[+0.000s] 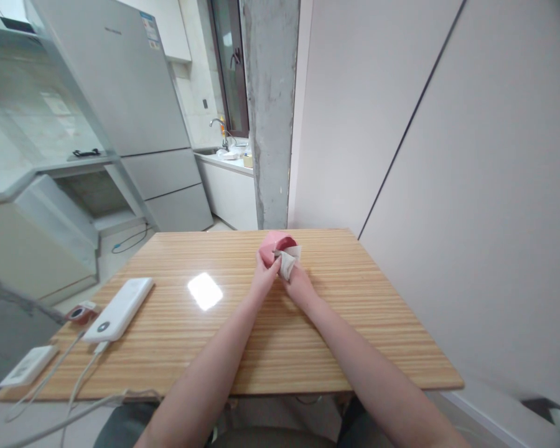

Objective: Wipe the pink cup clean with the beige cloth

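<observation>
Gleaming pink cup (277, 243), dark-red interior

A pink cup (276, 244) is held by the left hand (264, 274) above the wooden table (378, 323), while a white cloth (288, 261) is pressed against it by the right hand (298, 287)

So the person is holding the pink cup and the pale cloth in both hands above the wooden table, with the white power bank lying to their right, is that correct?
Not quite: the head view shows the white power bank lying to their left on the wooden table. The rest holds: left hand and right hand hold the pink cup and pale cloth.
</observation>
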Tool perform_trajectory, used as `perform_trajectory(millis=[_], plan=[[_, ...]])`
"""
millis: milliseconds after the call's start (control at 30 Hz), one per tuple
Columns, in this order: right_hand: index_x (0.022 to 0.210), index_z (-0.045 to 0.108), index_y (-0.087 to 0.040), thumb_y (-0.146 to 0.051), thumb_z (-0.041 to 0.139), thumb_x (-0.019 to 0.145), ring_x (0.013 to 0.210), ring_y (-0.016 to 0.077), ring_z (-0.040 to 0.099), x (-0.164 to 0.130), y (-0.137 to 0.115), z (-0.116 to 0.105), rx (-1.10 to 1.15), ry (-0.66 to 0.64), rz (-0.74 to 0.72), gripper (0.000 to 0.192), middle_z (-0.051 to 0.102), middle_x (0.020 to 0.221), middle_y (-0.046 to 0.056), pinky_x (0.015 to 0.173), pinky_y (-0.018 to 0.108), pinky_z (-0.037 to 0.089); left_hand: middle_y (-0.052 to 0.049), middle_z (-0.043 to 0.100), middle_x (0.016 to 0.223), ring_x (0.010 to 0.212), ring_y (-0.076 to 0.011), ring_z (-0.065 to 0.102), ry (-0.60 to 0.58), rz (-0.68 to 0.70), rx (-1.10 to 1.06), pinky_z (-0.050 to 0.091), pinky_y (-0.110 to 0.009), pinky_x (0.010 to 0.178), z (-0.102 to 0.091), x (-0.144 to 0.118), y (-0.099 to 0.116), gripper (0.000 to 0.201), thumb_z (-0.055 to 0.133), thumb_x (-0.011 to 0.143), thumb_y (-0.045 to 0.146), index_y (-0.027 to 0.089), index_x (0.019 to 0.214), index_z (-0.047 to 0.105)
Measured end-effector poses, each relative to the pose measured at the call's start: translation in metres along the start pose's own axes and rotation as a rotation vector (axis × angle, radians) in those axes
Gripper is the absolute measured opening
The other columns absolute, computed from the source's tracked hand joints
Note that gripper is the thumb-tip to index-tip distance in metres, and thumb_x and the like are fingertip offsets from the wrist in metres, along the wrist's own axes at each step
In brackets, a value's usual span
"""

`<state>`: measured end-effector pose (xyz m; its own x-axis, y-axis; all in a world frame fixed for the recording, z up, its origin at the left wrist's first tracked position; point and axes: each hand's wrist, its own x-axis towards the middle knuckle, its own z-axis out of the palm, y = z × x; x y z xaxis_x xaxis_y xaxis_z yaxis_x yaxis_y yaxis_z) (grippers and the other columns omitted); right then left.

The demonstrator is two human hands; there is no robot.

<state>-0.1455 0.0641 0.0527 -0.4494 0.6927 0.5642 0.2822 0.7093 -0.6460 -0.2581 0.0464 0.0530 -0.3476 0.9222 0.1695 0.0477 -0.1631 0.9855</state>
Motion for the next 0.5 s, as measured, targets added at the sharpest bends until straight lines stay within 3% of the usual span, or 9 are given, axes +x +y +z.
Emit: perform_trajectory(millis=[100,200,333,500], plan=[[0.133,0.047,-0.016,-0.007,0.051,0.076,0.125,0.0226,0.047,0.002,0.005,-0.005,-0.071,-0.115,-0.031,0.058,0.055,0.132,0.012,0.107,0.037,0.037,-0.010,0.064,0.108,0.103,-0.0214,0.062,0.095,0.131,0.137,0.048,-0.036,0.093,-0.013,0.004,0.010,0.044,0.066,0.075,0.034,0.016,0.111,0.050],[0.129,0.052,-0.019,-0.013,0.054,0.081,0.119,0.0236,0.052,0.003,0.009,-0.008,-0.223,-0.195,-0.034,0.049,0.058,0.128,0.012,0.100,0.036,0.043,-0.008,0.066,0.102,0.096,-0.0212,0.063,0.068,0.181,0.207,0.050,-0.036,0.087,-0.023,0.005,0.021,0.040,0.065,0.075,0.035,0.016,0.109,0.054],[0.122,0.058,-0.018,-0.024,0.052,0.088,0.117,0.0278,0.051,0.002,0.010,-0.003,-0.380,-0.104,-0.017,0.035,0.061,0.119,0.014,0.097,0.042,0.044,-0.008,0.065,0.105,0.100,-0.0224,0.062,0.030,0.209,0.238,0.049,-0.037,0.090,-0.023,0.004,0.025,0.043,0.067,0.073,0.037,0.017,0.109,0.055],[0.123,0.056,-0.019,-0.013,0.052,0.084,0.113,0.0235,0.053,0.000,0.014,0.003,-0.256,-0.039,-0.027,0.039,0.062,0.113,0.012,0.098,0.037,0.045,-0.014,0.057,0.122,0.107,-0.0220,0.060,0.091,0.103,0.009,0.049,-0.036,0.091,-0.004,0.002,0.007,0.069,0.070,0.072,0.039,0.018,0.129,0.036]])
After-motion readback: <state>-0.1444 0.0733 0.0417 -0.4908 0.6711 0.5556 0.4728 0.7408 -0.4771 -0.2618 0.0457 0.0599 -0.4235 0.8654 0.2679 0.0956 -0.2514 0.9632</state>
